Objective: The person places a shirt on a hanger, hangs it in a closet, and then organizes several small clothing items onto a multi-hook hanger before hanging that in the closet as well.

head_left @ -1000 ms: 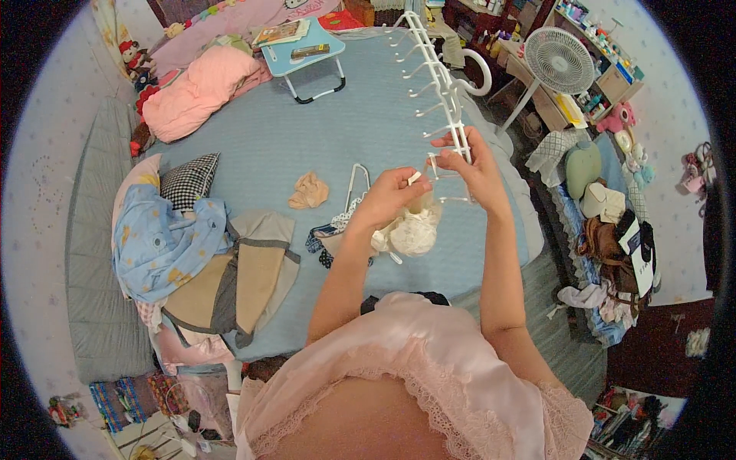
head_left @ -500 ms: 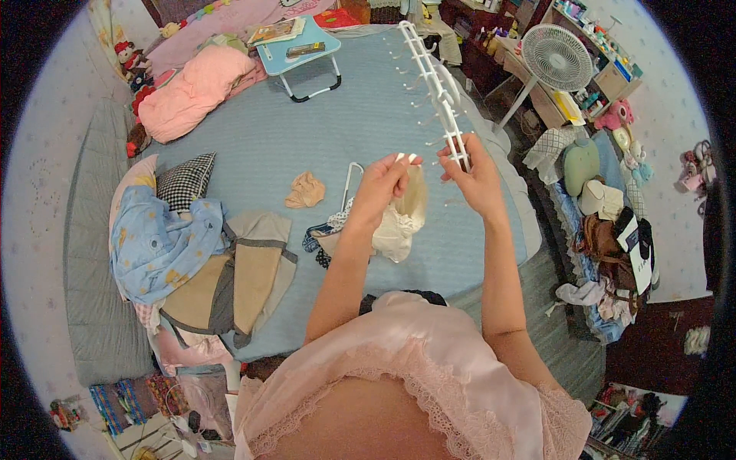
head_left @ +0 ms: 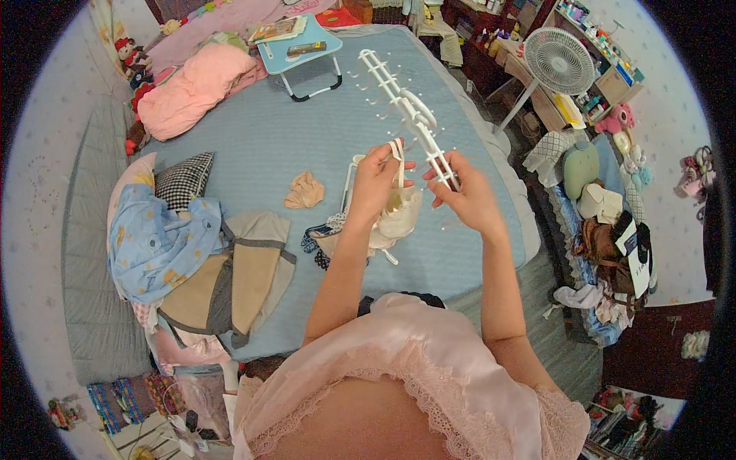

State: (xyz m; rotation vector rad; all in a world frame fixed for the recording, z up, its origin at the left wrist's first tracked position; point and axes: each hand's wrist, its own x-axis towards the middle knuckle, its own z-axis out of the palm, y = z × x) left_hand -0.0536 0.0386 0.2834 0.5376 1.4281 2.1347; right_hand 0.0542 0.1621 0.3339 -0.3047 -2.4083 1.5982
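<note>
A long white rack-like hanger (head_left: 411, 113) with rows of small clear hooks slants up and to the left above the bed. Its near end is gripped in my right hand (head_left: 471, 198), thumb against the frame. My left hand (head_left: 374, 182) is closed on the strap of a cream bra (head_left: 399, 218), whose cups hang below the fingers. Under my left wrist lie dark patterned and white dotted garments (head_left: 314, 239), beside a white clothes hanger (head_left: 349, 182) partly hidden by that hand. A crumpled beige garment (head_left: 305, 189) rests on the bed to the left.
On the blue bed (head_left: 253, 161) stand a small folding table (head_left: 310, 54) and a pink quilt (head_left: 195, 88) at the far left. Blue, tan and grey clothes (head_left: 165, 245) pile up at near left. A white fan (head_left: 558, 63) and a clothes-covered bench (head_left: 571, 211) line the right.
The hooked hanger has swung left and come lower, toward my left hand. My left hand has raised the bra's strap, which now stands in a loop above its fingers.
</note>
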